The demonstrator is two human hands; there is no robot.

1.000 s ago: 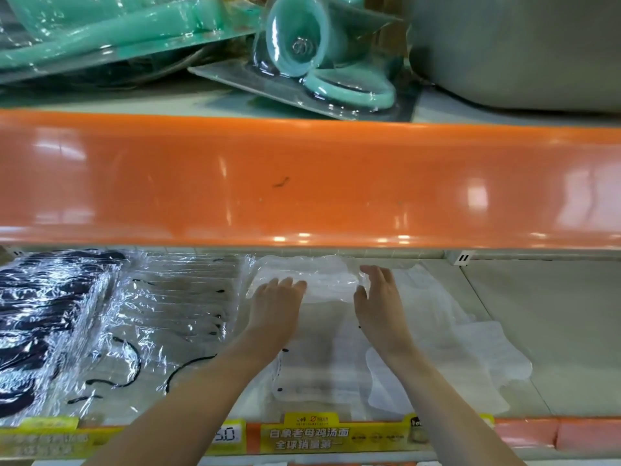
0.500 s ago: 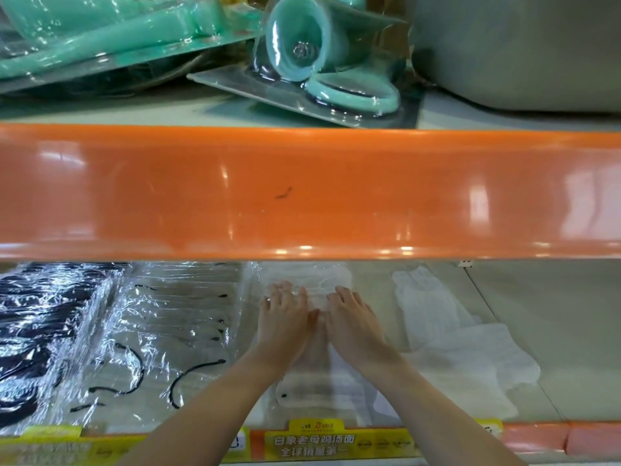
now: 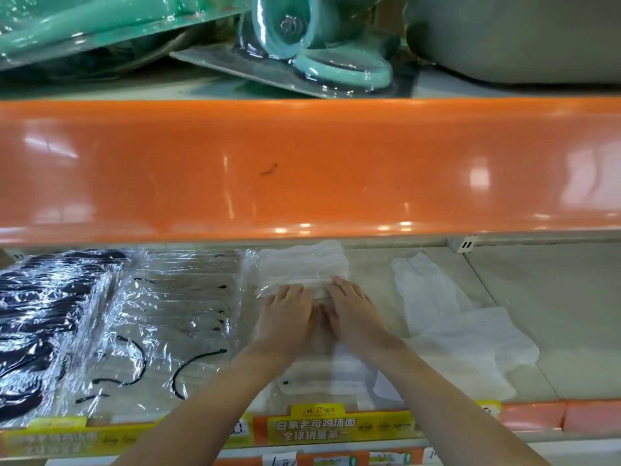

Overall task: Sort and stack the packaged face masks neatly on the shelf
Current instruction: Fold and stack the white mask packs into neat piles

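Observation:
A stack of white packaged face masks (image 3: 302,267) lies mid-shelf in clear wrap. My left hand (image 3: 287,317) and my right hand (image 3: 353,311) lie side by side, palms down, fingers straight, pressing on the near part of this stack. To the left sits a pile of clear packs with black ear loops (image 3: 174,317), and further left a pile of black masks (image 3: 43,317). Loose white masks (image 3: 463,338) lie spread to the right of my hands.
The orange front of the upper shelf (image 3: 302,166) overhangs and hides the back of the mask shelf. Teal packaged goods (image 3: 312,38) sit above. Yellow and orange price labels (image 3: 316,428) line the shelf's front edge. Bare shelf board (image 3: 554,314) lies far right.
My hands came together from apart and now press side by side on the white pack. The white pack was pulled off the loose masks, which now lie uncovered at right.

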